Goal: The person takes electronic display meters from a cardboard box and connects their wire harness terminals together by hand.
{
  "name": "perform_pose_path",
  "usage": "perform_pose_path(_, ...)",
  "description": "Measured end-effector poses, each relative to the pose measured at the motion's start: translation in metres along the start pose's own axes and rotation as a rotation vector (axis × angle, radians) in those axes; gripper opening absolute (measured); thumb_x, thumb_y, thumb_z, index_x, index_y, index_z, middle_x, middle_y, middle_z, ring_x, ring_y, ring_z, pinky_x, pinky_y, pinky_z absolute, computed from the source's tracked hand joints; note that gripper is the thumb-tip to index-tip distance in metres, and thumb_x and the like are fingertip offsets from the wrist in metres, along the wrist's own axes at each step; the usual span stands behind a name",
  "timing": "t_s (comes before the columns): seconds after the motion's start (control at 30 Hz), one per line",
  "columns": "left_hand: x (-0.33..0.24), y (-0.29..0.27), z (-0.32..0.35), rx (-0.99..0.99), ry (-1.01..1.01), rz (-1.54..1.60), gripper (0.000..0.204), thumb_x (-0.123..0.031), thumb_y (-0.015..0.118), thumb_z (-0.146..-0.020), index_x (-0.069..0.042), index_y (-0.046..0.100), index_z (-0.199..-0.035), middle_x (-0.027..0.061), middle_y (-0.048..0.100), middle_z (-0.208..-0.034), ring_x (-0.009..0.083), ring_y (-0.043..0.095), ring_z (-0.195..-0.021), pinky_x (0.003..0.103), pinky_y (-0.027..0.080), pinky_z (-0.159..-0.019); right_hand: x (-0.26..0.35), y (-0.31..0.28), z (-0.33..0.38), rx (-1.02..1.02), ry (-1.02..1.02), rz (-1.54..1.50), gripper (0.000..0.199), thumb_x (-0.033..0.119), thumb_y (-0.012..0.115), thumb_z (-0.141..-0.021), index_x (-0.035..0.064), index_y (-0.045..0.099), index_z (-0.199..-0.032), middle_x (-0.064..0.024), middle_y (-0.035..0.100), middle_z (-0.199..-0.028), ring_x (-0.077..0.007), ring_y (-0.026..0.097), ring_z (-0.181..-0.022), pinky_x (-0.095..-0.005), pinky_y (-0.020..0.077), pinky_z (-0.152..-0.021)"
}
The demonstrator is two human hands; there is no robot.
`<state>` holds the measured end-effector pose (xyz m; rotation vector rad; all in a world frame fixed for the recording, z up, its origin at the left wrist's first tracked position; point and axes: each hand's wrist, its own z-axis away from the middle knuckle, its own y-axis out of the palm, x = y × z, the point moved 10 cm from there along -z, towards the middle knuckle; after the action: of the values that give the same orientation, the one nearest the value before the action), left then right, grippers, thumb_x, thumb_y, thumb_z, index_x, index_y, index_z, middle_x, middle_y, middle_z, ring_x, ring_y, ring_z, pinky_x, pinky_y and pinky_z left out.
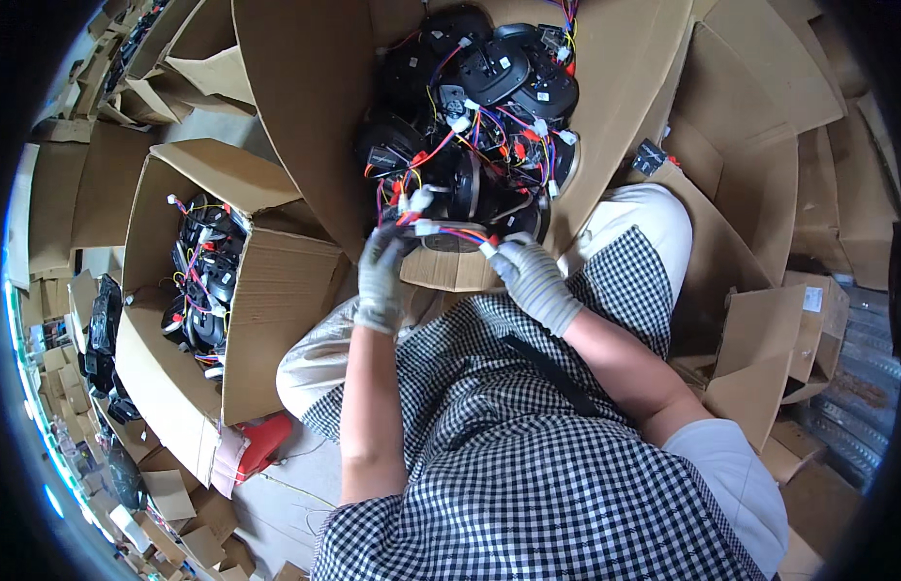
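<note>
Cardboard boxes (276, 281) crowd around; both gloved hands reach forward, the left hand (381, 276) pinching wire connectors (416, 208), the right hand (533, 276) closed on a black motor unit (470, 194).

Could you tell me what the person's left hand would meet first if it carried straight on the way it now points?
Probably the black motor part in the big cardboard box: the gloved left hand points up at it, already pinching its coloured wires. Depth is unclear.
</note>
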<state>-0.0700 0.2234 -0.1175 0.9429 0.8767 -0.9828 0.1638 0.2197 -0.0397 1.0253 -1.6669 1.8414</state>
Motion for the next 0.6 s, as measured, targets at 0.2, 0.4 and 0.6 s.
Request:
perform_pose_path(0.2, -0.007, 0.046, 0.085, 0.088, 0.077, 0.05, 0.05, -0.029, 0.053, -0.09, -0.001, 0.04, -0.129, 0.0096, 0.05, -0.12, 0.021, 0.049, -0.11, 0.034, 0.035, -0.098, 0.03, 0.065, 0.028, 0.406, -0.28, 0.246, 0.024, 0.025, 0.049, -0.085, 0.0061, 0.064, -0.082, -0.0122, 0.057, -0.083, -0.0276, 0.059, -0.076, -0.0389, 0.0486, -0.068)
perform_pose_path(0.4, -0.014, 0.026, 0.101, -0.041, 0.141, 0.132, 0.047, -0.039, 0.05, -0.09, -0.005, 0.045, -0.123, 0.0056, 0.055, -0.101, 0.0164, 0.054, -0.095, 0.033, 0.044, -0.089, 0.018, 0.109, 0.042, 0.55, -0.241, 0.276, 0.024, 0.024, 0.053, -0.081, 0.0032, 0.064, -0.083, -0.0139, 0.057, -0.09, -0.0299, 0.06, -0.079, -0.0411, 0.0476, -0.071)
perform_pose_path(0.6, -0.026, -0.002, 0.104, -0.138, 0.173, 0.2, 0.046, -0.029, 0.058, -0.088, -0.001, 0.047, -0.122, 0.0046, 0.059, -0.099, 0.0131, 0.056, -0.089, 0.031, 0.047, -0.084, 0.006, 0.103, 0.042, 0.513, -0.206, 0.106, 0.026, 0.026, 0.052, -0.085, 0.0041, 0.064, -0.092, -0.0121, 0.059, -0.098, -0.0298, 0.056, -0.092, -0.0385, 0.0451, -0.082)
